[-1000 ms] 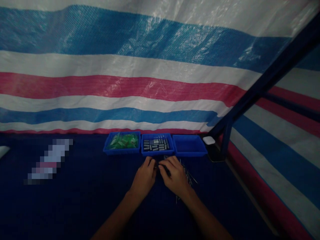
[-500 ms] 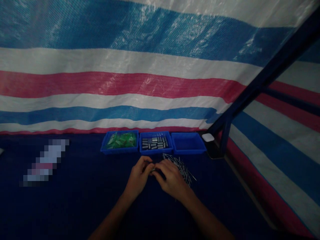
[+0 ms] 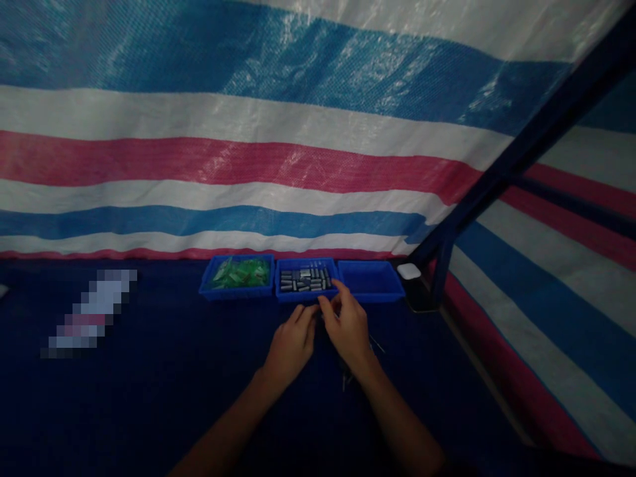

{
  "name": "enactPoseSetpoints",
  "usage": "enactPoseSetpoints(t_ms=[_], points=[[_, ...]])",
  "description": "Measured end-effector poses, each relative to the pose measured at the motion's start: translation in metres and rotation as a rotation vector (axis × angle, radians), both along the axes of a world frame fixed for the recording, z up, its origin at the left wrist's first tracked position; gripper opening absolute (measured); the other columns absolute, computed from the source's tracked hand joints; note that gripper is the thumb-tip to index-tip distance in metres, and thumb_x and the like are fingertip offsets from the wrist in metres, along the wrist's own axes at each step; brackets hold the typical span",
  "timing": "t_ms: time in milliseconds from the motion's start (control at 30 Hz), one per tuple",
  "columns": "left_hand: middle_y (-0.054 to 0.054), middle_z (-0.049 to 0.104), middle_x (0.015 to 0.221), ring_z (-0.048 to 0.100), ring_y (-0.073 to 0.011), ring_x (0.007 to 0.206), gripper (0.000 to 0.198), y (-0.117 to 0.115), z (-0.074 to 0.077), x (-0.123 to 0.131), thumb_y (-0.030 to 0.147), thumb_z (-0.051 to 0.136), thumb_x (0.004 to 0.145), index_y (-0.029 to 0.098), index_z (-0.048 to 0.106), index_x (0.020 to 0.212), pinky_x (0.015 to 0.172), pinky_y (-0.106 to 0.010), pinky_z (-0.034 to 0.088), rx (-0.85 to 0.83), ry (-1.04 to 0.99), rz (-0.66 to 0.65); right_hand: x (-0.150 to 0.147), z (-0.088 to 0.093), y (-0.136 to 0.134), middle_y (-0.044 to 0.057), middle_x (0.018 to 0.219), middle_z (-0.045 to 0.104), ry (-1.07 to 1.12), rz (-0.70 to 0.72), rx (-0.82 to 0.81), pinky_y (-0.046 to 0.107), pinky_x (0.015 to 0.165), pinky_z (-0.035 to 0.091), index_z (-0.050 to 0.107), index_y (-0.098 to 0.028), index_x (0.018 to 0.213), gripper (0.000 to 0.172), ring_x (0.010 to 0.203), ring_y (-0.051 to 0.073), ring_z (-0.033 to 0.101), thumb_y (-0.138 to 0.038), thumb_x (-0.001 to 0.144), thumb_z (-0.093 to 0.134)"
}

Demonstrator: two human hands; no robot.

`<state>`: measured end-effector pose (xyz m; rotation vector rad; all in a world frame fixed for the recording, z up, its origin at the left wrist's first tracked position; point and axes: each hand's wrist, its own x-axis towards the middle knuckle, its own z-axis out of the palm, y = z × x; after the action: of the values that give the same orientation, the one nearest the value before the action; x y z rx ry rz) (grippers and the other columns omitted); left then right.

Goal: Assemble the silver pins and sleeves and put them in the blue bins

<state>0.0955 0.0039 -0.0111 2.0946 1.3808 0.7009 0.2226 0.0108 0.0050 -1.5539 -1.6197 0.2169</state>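
My left hand (image 3: 292,339) is just in front of the middle blue bin, its fingers drawn together toward the right; whatever they hold, if anything, is hidden. Beside it, my right hand (image 3: 348,323) has its thumb and index finger apart, with the index fingertip at the front right corner of that bin. Short metal cylinders (image 3: 304,281) lie inside the middle bin (image 3: 298,298). Thin metal rods (image 3: 377,343) lie on the table, mostly covered by my right hand and forearm.
A blue bin (image 3: 238,292) with green plastic pieces (image 3: 241,273) stands on the left, another blue bin (image 3: 372,296) on the right. A black phone (image 3: 421,296) and a white case (image 3: 409,271) lie beyond it. A blue frame bar (image 3: 442,265) rises before striped sheeting.
Both hands have moved forward toward the middle bin. They were touching over a small piece; now they are slightly apart, and the right index finger has extended to the bin's corner.
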Motion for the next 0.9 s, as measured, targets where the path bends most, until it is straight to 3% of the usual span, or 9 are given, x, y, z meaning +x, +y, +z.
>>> enactPoseSetpoints(t_ms=[100, 233, 333, 567, 700, 800, 900], points=[[-0.007, 0.049, 0.105, 0.06, -0.0162, 0.075, 0.037, 0.002, -0.001, 0.007, 0.021, 0.036, 0.087, 0.027, 0.044, 0.122, 0.065, -0.028, 0.047, 0.026, 0.348, 0.002, 0.015, -0.005, -0.007, 0.002, 0.066, 0.059, 0.062, 0.017, -0.048, 0.026, 0.061, 0.044, 0.052, -0.014, 0.113, 0.038, 0.062, 0.014, 0.056, -0.037, 0.084, 0.045], [-0.005, 0.047, 0.103, 0.061, -0.0163, 0.074, 0.029, 0.005, 0.002, 0.011, 0.027, 0.037, 0.088, 0.028, 0.049, 0.114, 0.061, -0.027, 0.048, 0.039, 0.467, 0.018, 0.027, -0.005, -0.009, 0.0, 0.063, 0.058, 0.158, -0.004, -0.042, 0.023, 0.057, 0.044, 0.057, -0.015, 0.105, 0.032, 0.056, 0.012, 0.054, -0.036, 0.084, 0.045], [-0.005, 0.047, 0.103, 0.061, -0.0167, 0.074, 0.023, 0.006, 0.003, 0.009, 0.029, 0.037, 0.088, 0.025, 0.054, 0.102, 0.061, -0.028, 0.048, 0.048, 0.475, 0.007, 0.03, -0.005, -0.005, 0.0, 0.063, 0.059, 0.184, -0.005, -0.068, 0.023, 0.055, 0.043, 0.06, -0.015, 0.098, 0.03, 0.056, 0.012, 0.054, -0.037, 0.084, 0.044], [-0.001, 0.05, 0.105, 0.059, -0.014, 0.081, 0.021, 0.007, -0.003, -0.002, 0.025, 0.04, 0.088, 0.028, 0.051, 0.105, 0.072, -0.026, 0.048, 0.081, 0.396, -0.207, 0.028, -0.011, -0.005, 0.003, 0.071, 0.064, 0.137, 0.119, -0.132, 0.023, 0.061, 0.044, 0.062, -0.016, 0.093, 0.027, 0.063, 0.013, 0.058, -0.034, 0.085, 0.044], [-0.003, 0.053, 0.099, 0.058, -0.0135, 0.081, 0.02, 0.007, -0.005, -0.003, 0.021, 0.034, 0.09, 0.021, 0.052, 0.097, 0.072, -0.025, 0.047, 0.045, 0.409, -0.188, 0.025, -0.012, -0.006, 0.003, 0.076, 0.065, 0.086, 0.187, -0.143, 0.025, 0.066, 0.045, 0.062, -0.017, 0.094, 0.025, 0.066, 0.013, 0.059, -0.033, 0.084, 0.045], [-0.003, 0.053, 0.095, 0.057, -0.014, 0.085, 0.02, 0.005, -0.003, -0.007, 0.02, 0.033, 0.09, 0.019, 0.052, 0.097, 0.077, -0.026, 0.046, 0.024, 0.325, -0.202, 0.025, -0.011, -0.006, 0.003, 0.075, 0.064, 0.064, 0.211, -0.155, 0.025, 0.066, 0.044, 0.062, -0.017, 0.094, 0.024, 0.067, 0.013, 0.058, -0.032, 0.084, 0.046], [-0.004, 0.051, 0.102, 0.055, -0.0152, 0.089, 0.018, 0.003, -0.001, -0.015, 0.024, 0.044, 0.085, 0.02, 0.051, 0.102, 0.082, -0.028, 0.045, -0.001, 0.2, -0.281, 0.026, -0.011, -0.006, 0.002, 0.074, 0.063, 0.05, 0.214, -0.139, 0.025, 0.066, 0.044, 0.062, -0.017, 0.094, 0.024, 0.066, 0.013, 0.057, -0.031, 0.085, 0.045]])
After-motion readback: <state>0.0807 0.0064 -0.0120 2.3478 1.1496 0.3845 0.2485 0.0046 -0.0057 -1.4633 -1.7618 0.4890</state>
